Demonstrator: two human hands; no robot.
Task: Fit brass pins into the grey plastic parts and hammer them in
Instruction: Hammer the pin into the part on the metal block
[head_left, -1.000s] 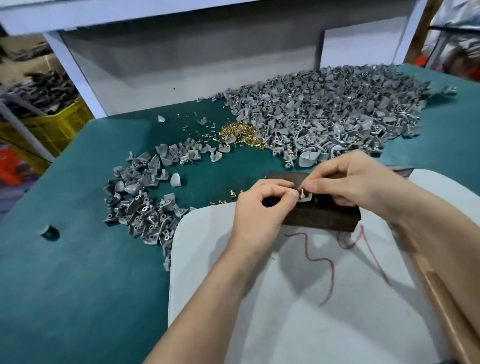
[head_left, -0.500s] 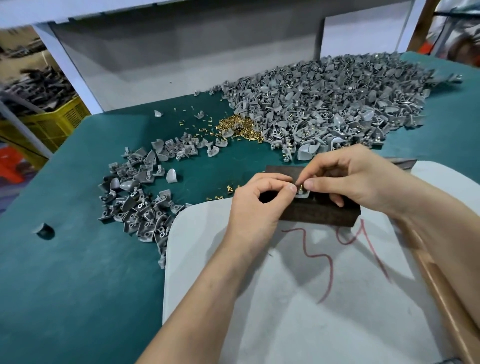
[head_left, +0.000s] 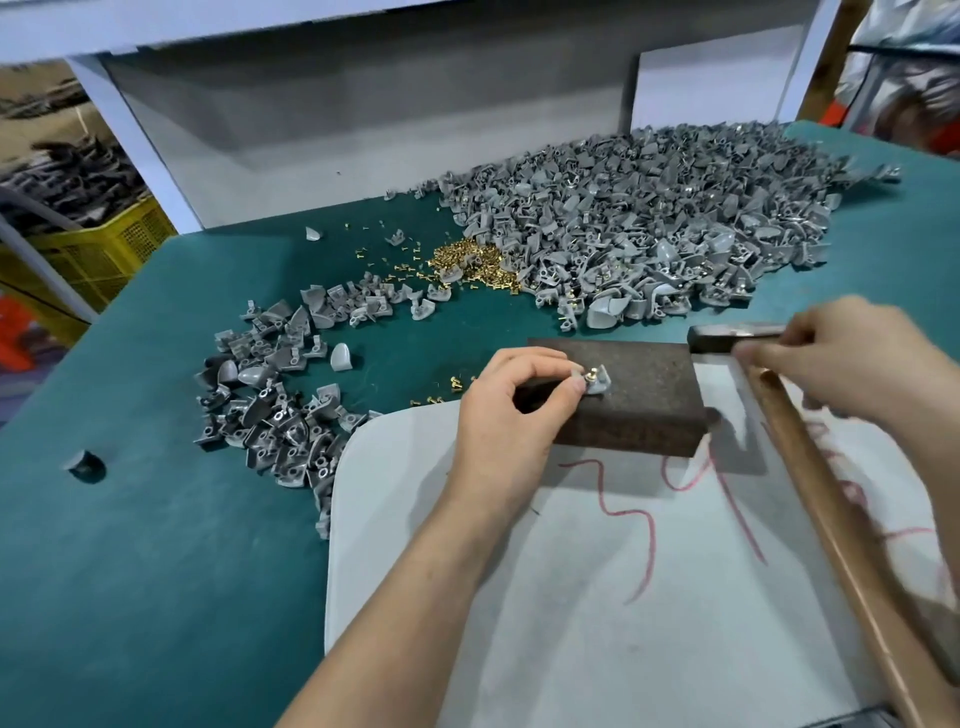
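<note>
The left grip (head_left: 511, 410) is pinched, thumb and forefinger, on a grey plastic part (head_left: 600, 383) that is held down on a dark brown block (head_left: 649, 410). The right grip (head_left: 852, 358) is seen blurred at the neck of a hammer (head_left: 831, 493), with the fingers curled toward it. Whether they are closed round it cannot be told.

Everything is carried by a green worktop (head_left: 130, 571). A white sheet (head_left: 519, 649) marked with red scrawl is laid over its near right part. A large heap of grey parts (head_left: 649, 234) is spread across the far right of the worktop, and a smaller heap of grey parts (head_left: 270, 405) is strewn at the left, just beside the sheet's edge. The hammer is laid along the sheet's right side, its wooden handle running toward the near right corner and its dark metal head (head_left: 727, 335) set just beside the block's far right corner. The block is placed on the far edge of the sheet, between the two grips. A pile of brass pins (head_left: 472, 262) is gathered against the near left edge of the large heap, with a few strays scattered about it. The pinched part is found on the block's top, toward its left end. One brass pin (head_left: 593, 372) is stood upright in it, the head raised above the plastic.
</note>
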